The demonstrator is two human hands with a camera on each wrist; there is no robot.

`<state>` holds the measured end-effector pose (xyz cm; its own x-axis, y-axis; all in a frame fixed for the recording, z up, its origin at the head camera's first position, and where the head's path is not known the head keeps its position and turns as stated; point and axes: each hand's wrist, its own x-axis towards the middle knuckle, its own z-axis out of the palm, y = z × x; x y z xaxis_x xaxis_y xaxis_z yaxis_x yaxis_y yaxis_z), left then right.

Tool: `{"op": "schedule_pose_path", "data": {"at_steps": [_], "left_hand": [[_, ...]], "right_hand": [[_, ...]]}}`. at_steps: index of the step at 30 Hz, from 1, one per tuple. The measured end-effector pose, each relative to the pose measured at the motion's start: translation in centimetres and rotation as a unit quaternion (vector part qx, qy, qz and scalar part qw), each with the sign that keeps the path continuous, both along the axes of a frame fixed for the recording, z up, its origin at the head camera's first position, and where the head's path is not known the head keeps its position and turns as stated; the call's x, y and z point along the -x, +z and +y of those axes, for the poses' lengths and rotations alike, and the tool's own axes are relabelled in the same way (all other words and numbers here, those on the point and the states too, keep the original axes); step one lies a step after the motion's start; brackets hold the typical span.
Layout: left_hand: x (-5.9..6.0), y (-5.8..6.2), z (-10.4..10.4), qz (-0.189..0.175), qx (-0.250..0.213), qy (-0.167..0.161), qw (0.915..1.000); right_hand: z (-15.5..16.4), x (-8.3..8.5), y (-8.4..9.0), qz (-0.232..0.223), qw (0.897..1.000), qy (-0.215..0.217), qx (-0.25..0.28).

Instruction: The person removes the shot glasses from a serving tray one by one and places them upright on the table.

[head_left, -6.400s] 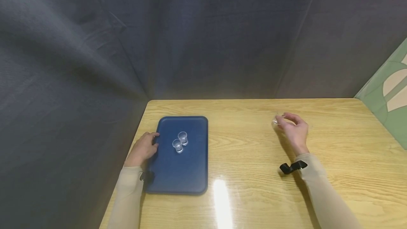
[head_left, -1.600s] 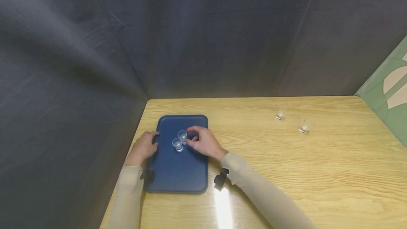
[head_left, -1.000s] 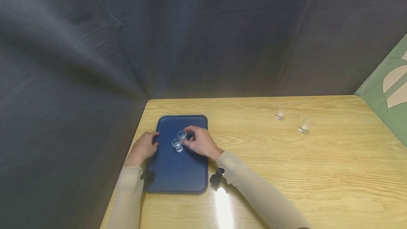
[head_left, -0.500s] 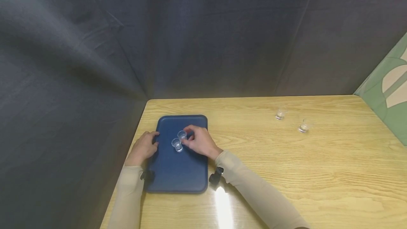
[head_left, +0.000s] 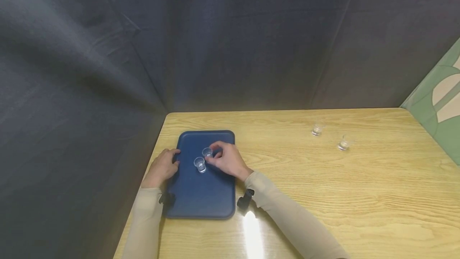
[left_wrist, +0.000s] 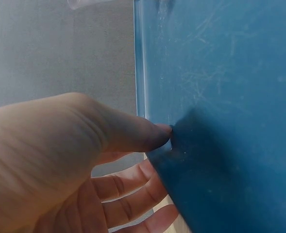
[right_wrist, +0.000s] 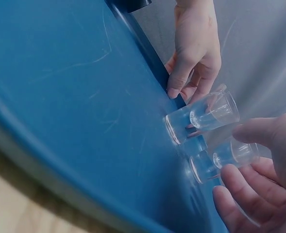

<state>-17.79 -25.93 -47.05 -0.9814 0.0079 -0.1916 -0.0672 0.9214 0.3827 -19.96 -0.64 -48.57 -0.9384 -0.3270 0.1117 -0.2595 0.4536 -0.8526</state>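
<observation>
Two small clear shot glasses stand upright, close together, on a blue tray [head_left: 201, 199]. My right hand [head_left: 229, 160] holds the farther shot glass [head_left: 207, 152] from its right side between thumb and fingers. The nearer shot glass [head_left: 200, 165] stands just left of it, untouched by the hand. At the tray's left edge, my left hand [head_left: 161, 169] grips the rim; in the left wrist view its thumb [left_wrist: 155, 137] lies over the rim, with the other fingers outside and below.
Two more clear shot glasses, one farther back [head_left: 317, 130] and one nearer [head_left: 344, 144], stand at the back right of the wooden table [head_left: 323, 195]. Dark grey curtains [head_left: 251, 51] hang behind and left. A green patterned cloth [head_left: 443, 103] borders the right.
My right hand has come from the back right of the table, where it held a glass, to the tray. In the last half second the held glass has shifted slightly right. Left hand unmoved.
</observation>
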Motion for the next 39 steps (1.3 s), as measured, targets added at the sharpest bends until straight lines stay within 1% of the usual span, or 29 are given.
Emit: {"op": "schedule_pose_path", "data": {"at_steps": [10, 14, 21, 31, 39], "left_hand": [[0.0, -0.1, -0.2, 0.001, 0.000, 0.000, 1.0000], [0.0, -0.1, -0.2, 0.002, -0.001, -0.002, 1.0000], [0.0, -0.2, -0.3, 0.008, -0.001, -0.001, 1.0000], [-0.1, -0.2, -0.2, 0.004, -0.003, 0.001, 1.0000], [0.0, -0.1, 0.0, 0.002, -0.003, -0.001, 1.0000]], "right_hand": [[0.5, 0.0, -0.3, -0.015, 0.999, -0.014, 0.034], [0.8, 0.0, -0.5, -0.015, 0.998, -0.023, 0.051], [1.5, 0.1, -0.6, -0.004, 0.997, -0.032, 0.063], [2.8, 0.0, -0.7, 0.003, 0.995, -0.057, 0.082], [4.3, -0.4, -0.9, -0.010, 0.992, -0.075, 0.096]]}}
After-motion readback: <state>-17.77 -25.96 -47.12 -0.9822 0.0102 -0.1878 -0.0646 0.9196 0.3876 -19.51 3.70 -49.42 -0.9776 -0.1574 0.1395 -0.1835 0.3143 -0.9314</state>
